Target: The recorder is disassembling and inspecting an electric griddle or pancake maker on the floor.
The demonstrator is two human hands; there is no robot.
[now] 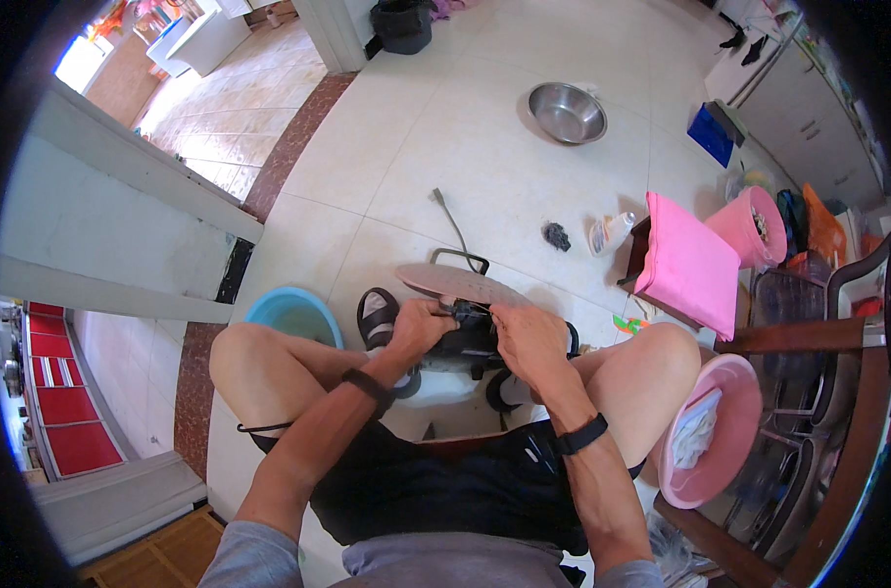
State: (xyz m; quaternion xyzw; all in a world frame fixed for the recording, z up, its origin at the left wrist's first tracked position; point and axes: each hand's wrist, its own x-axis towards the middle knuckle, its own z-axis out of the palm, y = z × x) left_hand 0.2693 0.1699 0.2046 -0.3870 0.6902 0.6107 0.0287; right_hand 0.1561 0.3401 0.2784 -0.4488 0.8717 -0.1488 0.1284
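Between my knees a round appliance, which looks like an electric griddle (462, 284), stands tilted on the floor. Its speckled brownish plate faces up and away from me, and a black handle loops out behind it. The black housing (465, 343) is on my side. My left hand (420, 326) is closed at the left of the housing, thumb and fingers pinched by a small black part. With bent fingers my right hand (529, 340) pinches at the right, just under the plate's edge; a thin wire-like strand seems to run between the hands. The fingertips' exact hold is partly hidden.
A light blue basin (296, 316) holds water by my left knee. Beyond are a grey cord (450, 218), a black scrubber (556, 236), a white bottle (612, 233) and a steel bowl (568, 113). At right stand a pink-covered stool (688, 265) and a pink tub (737, 431) with cloth.
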